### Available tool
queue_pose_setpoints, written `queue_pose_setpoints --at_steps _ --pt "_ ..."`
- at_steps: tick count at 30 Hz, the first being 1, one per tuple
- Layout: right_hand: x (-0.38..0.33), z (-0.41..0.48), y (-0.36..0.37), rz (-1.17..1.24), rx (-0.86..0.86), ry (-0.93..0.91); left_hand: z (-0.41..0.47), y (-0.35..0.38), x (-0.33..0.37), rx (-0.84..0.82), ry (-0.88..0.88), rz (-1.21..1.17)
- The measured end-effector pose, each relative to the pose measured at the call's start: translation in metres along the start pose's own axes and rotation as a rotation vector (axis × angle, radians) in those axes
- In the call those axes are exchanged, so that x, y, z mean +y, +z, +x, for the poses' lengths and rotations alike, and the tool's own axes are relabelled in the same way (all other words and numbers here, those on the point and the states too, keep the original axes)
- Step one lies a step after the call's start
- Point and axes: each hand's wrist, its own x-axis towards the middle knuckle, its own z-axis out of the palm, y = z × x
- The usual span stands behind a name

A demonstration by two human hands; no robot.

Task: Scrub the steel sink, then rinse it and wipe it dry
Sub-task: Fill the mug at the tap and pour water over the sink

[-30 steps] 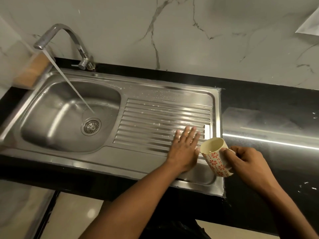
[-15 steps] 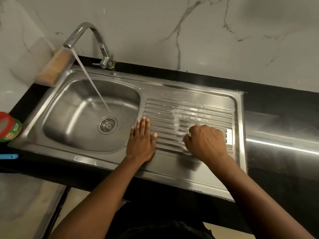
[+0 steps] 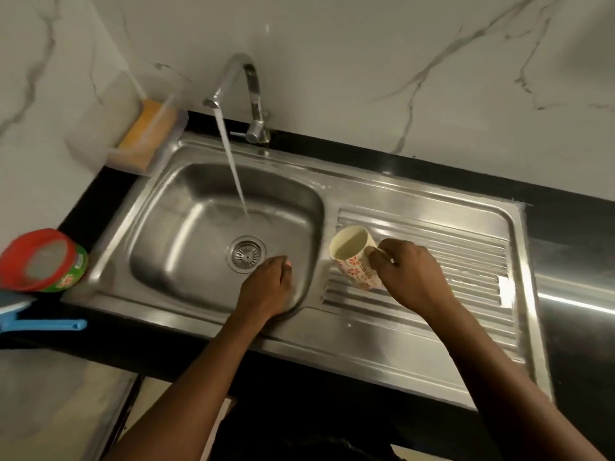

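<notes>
The steel sink (image 3: pixel 186 247) has a deep bowl on the left and a ribbed drainboard (image 3: pixel 459 257) on the right. Water streams from the bent tap (image 3: pixel 253 94) into the bowl, landing behind the drain strainer (image 3: pixel 247 253). My left hand (image 3: pixel 269 287) reaches into the bowl at its front right wall, fingers bent downward against the steel. My right hand (image 3: pixel 409 277) grips the handle of a cream mug with red flowers (image 3: pixel 354 257), tilted toward the bowl over the left end of the drainboard.
A clear holder with a yellow sponge (image 3: pixel 148 134) stands at the sink's back left corner. A red-lidded green tub (image 3: pixel 43 261) and a blue handle (image 3: pixel 43 326) lie on the black counter (image 3: pixel 572 227) at the left. A marble wall rises behind.
My left hand moved from the drainboard's left edge down into the bowl. My right hand shifted left along the drainboard, and the mug it holds is in sight again.
</notes>
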Motion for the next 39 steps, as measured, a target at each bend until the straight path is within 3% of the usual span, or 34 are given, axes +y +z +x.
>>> queue_pose_setpoints --at_steps 9,16,26,39 --pt "-0.116 0.084 0.062 0.669 -0.069 0.07 0.03 -0.104 -0.053 0.249 -0.002 -0.174" --pt "-0.174 0.123 0.095 0.968 -0.058 0.033 0.046 -0.149 -0.073 0.348 0.008 -0.262" --pt "-0.202 0.132 0.102 0.974 0.055 -0.016 0.049 -0.181 -0.065 0.37 0.056 -0.375" --pt "-0.206 0.134 0.085 1.008 0.044 -0.046 0.047 -0.194 -0.044 0.413 0.15 -0.401"
